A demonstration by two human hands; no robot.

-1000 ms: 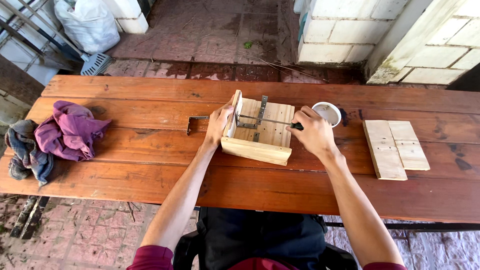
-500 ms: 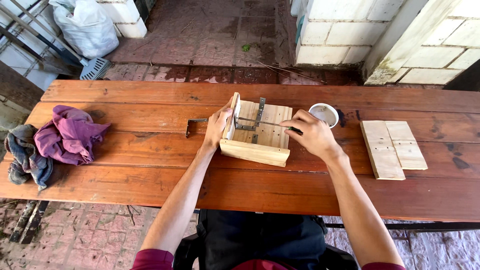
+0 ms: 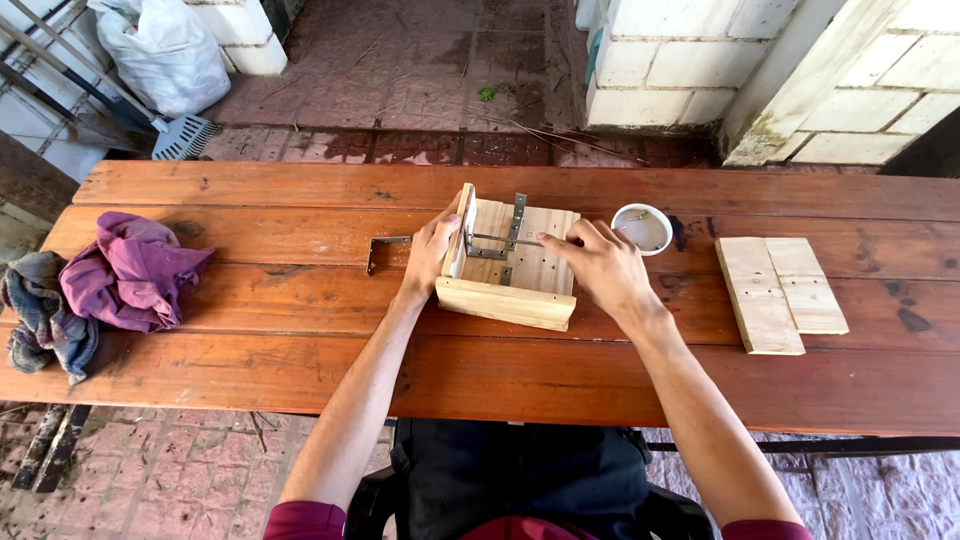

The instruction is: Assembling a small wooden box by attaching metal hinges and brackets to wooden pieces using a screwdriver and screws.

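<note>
wooden table (image 3: 250, 370), pine box (image 3: 510, 290), rags (image 3: 110, 275), boards (image 3: 780, 290)

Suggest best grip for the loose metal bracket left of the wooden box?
Probably pinch the long flat arm of the metal bracket from above, approaching from the left. It lies flat on the table with that arm bare, while the left hand and wooden box crowd its right end.

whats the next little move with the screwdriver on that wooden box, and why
Probably keep the left hand bracing the upright side board and turn the screwdriver in the right hand. Its tip sits at the metal bracket inside the wooden box, so the board seems not yet fixed.
</note>
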